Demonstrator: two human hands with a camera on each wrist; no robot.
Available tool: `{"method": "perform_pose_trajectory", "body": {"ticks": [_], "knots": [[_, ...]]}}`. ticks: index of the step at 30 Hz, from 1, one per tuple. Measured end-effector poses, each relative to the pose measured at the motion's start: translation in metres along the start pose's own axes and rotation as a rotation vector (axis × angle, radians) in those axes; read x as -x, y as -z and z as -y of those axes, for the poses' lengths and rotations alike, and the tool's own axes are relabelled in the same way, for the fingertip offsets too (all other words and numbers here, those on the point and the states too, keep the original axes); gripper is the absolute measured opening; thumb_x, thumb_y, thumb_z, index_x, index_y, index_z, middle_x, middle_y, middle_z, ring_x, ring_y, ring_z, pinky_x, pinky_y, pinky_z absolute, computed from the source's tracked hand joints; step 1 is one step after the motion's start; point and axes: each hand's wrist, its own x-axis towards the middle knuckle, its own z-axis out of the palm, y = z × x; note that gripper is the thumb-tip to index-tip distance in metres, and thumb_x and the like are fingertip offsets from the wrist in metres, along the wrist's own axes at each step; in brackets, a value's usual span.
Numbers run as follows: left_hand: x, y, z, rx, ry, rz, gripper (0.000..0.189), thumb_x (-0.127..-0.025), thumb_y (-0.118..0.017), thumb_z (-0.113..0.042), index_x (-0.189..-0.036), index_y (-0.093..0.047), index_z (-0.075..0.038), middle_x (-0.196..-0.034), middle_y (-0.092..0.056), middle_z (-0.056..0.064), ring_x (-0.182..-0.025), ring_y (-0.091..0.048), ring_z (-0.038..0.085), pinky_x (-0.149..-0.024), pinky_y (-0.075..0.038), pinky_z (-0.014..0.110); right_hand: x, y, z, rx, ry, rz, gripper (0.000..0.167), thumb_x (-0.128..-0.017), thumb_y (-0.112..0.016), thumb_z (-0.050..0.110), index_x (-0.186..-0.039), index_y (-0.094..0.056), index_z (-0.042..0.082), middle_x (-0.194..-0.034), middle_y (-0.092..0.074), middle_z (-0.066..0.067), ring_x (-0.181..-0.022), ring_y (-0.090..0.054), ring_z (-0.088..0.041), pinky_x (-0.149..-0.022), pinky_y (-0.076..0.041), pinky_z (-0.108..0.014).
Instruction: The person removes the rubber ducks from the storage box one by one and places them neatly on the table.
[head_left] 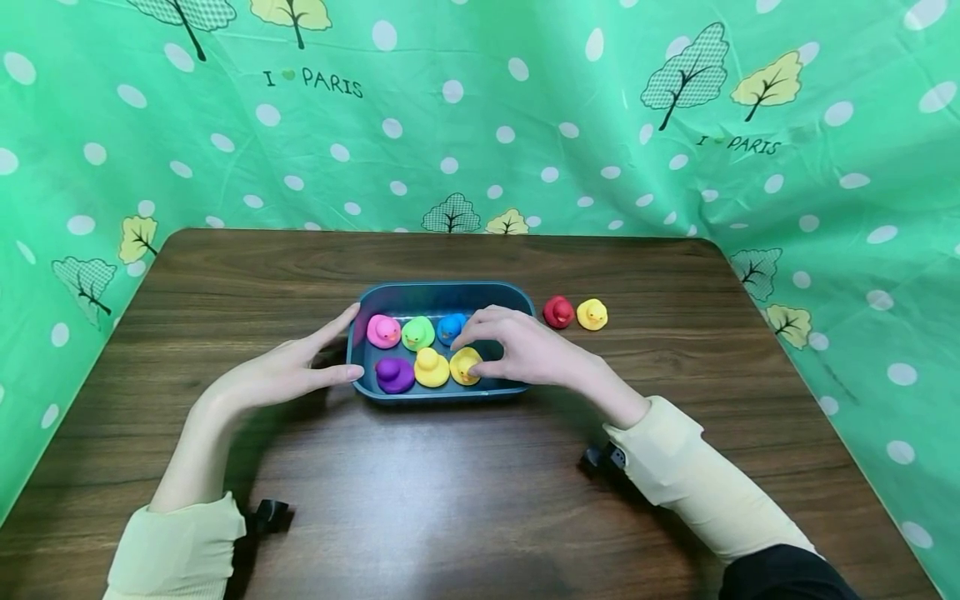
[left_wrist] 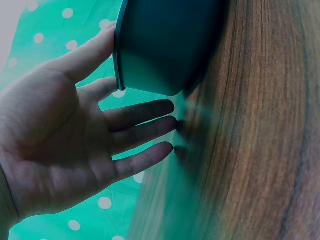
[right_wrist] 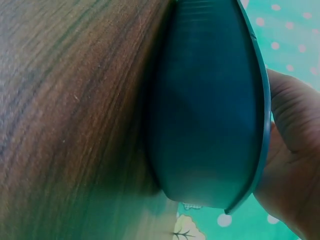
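Observation:
A dark blue rectangular tray [head_left: 450,397] stands on the table with several small rubber ducks in it. In its back row are a pink duck [head_left: 383,332], a green duck [head_left: 417,333] and a blue duck [head_left: 451,329]; in front sit a purple duck [head_left: 394,375] and a yellow duck [head_left: 431,367]. My right hand [head_left: 528,346] reaches over the tray's right end, thumb and fingers pinching another yellow duck [head_left: 464,367] inside it. With fingers spread and straight, my left hand [head_left: 281,371] touches the tray's left end; its thumb [left_wrist: 95,52] meets the rim.
Right of the tray, a red duck [head_left: 558,312] and a yellow duck [head_left: 592,314] sit on the brown wooden table [head_left: 420,500]. A green dotted cloth [head_left: 480,108] hangs behind and beside the table. Black wrist devices show below both sleeves.

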Motion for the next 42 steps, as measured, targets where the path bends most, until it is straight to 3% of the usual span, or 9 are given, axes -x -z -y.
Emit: {"method": "perform_pose_trajectory", "body": {"ticks": [22,42], "knots": [[0.0013,-0.0015,-0.0005,0.020,-0.009,-0.001,0.090,-0.099,-0.060,-0.057,-0.163,0.001,-0.047,-0.175,-0.009,0.007,-0.160,-0.013,0.044,-0.119,-0.026,0.073,-0.0006,-0.0019,0.0045,0.042,0.002,0.077,0.026,-0.088,-0.083,0.023,-0.114,-0.080,0.017,-0.112,-0.076,0.005,-0.118,-0.062,-0.016,-0.106,-0.052,-0.037],[0.0005,-0.0018,-0.0003,0.019,-0.003,0.002,0.089,-0.099,-0.060,-0.058,-0.163,0.002,-0.047,-0.175,-0.009,0.008,-0.160,-0.013,0.045,-0.119,-0.026,0.074,0.0018,0.0024,0.0021,0.017,0.014,0.053,0.026,-0.088,-0.084,0.024,-0.112,-0.080,0.017,-0.111,-0.077,0.006,-0.115,-0.062,-0.015,-0.103,-0.052,-0.037]]}}
